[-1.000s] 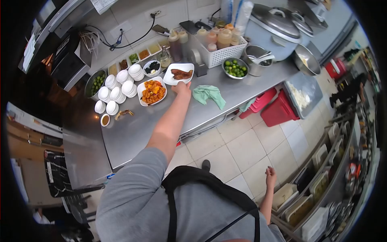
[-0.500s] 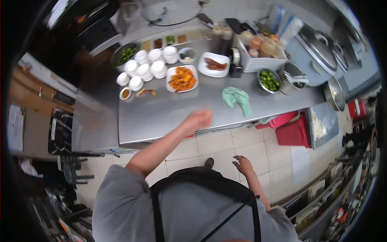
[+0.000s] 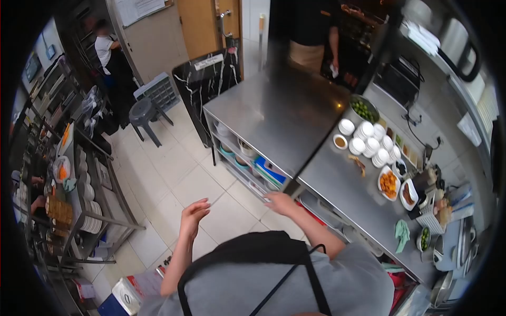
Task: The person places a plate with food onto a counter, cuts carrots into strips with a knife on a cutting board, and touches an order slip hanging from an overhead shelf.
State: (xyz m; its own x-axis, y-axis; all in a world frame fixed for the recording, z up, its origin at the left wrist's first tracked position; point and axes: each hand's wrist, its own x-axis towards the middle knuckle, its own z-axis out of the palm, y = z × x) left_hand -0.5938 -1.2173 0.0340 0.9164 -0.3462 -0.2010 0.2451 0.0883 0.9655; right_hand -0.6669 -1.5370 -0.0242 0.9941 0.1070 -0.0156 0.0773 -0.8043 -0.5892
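Note:
My left hand is raised over the tiled floor, its fingers slightly apart and holding nothing. My right hand is beside the counter's front edge, open and empty. On the steel counter at the right stand a white dish of orange food and, next to it, a white dish of browned meat. Stacks of small white cups, a sauce cup and a green cloth are on the same counter. Neither hand touches these things.
A dark stool stands on the floor ahead. Shelving with plates is at the left. One person in a white top is at the upper left; another in dark clothing stands behind the counter.
The view has swung left, bringing the stool and two people into sight. My left hand has let go of the meat dish, left the counter and come back nearer my body.

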